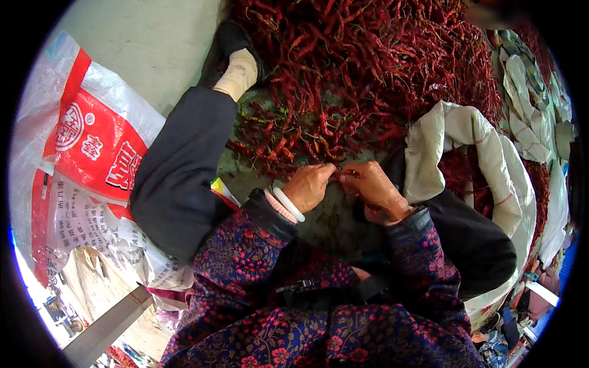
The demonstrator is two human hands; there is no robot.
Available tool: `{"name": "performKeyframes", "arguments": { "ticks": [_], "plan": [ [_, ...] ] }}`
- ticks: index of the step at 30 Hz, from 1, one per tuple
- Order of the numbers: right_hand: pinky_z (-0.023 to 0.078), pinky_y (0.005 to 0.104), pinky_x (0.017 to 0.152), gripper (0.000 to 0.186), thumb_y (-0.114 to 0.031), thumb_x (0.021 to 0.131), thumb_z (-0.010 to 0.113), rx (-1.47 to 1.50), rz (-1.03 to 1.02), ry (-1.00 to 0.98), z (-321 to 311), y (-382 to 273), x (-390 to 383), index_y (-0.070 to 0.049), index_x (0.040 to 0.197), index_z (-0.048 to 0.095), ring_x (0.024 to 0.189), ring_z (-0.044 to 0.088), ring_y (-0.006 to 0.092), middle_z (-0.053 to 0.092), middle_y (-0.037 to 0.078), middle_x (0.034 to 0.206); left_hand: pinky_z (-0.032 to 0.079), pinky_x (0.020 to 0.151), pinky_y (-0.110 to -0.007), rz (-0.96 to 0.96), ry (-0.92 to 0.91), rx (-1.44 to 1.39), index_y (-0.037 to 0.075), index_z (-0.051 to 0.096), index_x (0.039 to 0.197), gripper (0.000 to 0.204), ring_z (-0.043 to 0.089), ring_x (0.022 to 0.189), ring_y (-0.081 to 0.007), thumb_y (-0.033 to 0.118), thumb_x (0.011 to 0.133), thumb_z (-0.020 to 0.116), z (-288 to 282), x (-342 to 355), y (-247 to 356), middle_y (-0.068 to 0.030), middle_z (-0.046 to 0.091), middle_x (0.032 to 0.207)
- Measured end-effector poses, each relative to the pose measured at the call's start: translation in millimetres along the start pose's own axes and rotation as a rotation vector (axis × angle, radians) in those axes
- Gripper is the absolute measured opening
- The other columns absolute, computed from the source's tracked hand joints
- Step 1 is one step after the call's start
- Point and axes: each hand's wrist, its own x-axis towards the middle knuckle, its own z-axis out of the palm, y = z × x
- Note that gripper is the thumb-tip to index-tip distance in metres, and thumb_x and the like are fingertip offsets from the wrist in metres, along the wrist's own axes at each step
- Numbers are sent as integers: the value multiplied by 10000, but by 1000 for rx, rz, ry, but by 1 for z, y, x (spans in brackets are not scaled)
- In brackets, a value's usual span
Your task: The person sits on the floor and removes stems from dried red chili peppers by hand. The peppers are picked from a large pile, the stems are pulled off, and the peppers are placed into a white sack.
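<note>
My left hand (309,187), with a white bangle at its wrist, is closed in a pinch in front of my lap. Close beside it, my right hand (375,189) is closed too, its fingertips almost meeting the left ones. Between the fingertips shows a bit of a dried red chili (338,174), mostly covered by the fingers. Just beyond both hands spreads a large heap of dried red chilies (368,67), with looser ones and some yellowish stems at its near edge.
An open white woven sack (491,162) with red chilies inside stands by my right knee. At the left lies a red and white printed plastic sack (98,141). My bent legs frame the work area, with a black shoe (234,38) beside the heap. More pale sacks (527,104) lie far right.
</note>
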Motion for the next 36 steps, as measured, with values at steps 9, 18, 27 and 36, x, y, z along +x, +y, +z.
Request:
{"name": "performKeyframes", "arguments": {
  "ticks": [9,18,27,36],
  "plan": [
    [373,252,477,162,-147,758,561,153,-5,-42,0,14,2,7,738,606,508,473,92,511,28,546,440,571,-321,-232,-84,-257,28,549,942,234,590,647,-236,-36,754,425,0,2,6,-157,586,714],
    [276,206,402,150,-139,785,535,714,179,78,16,14,-1,-9,753,602,450,381,51,444,-16,531,393,492,-230,-404,-24,-635,31,563,974,260,495,544,-92,27,786,383,-6,5,9,-24,561,683],
    [391,213,432,149,-121,829,495,782,145,4,14,12,-1,-2,836,585,494,523,95,587,56,635,363,444,-220,-397,-123,-468,25,569,916,212,463,489,-78,74,805,396,-15,6,8,-27,545,612],
    [344,202,426,139,-116,827,504,759,128,6,16,14,2,2,806,574,473,448,71,499,9,572,374,448,-243,-387,-125,-460,1,570,898,244,486,492,-93,45,769,368,-16,4,10,-43,551,589]
  ]
}}
